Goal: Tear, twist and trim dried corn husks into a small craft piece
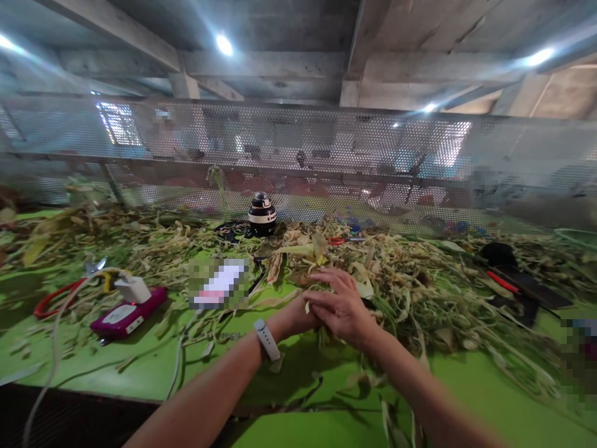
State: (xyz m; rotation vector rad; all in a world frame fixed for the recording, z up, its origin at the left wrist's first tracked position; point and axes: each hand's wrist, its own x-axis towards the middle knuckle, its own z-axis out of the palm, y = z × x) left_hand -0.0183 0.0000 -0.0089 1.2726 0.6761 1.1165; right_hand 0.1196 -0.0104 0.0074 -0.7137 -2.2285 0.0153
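My left hand [302, 311], with a pale band on its wrist, reaches in over the green table, its fingers mostly hidden behind my right hand. My right hand [344, 305] crosses over it, fingers stretched out and slightly apart. The two hands overlap, and I cannot make out anything held between them. Just beyond the fingertips lies a yellowish husk-like leaf [303, 250]. Dried leaves and stalks [396, 274] are heaped around and to the right of the hands.
A phone [220, 283] lies left of the hands on a white cable. Farther left are a magenta power strip [128, 314] with a white charger [132, 288] and a red cord [51, 305]. A black round-topped container [262, 218] stands before the perforated metal screen [298, 137].
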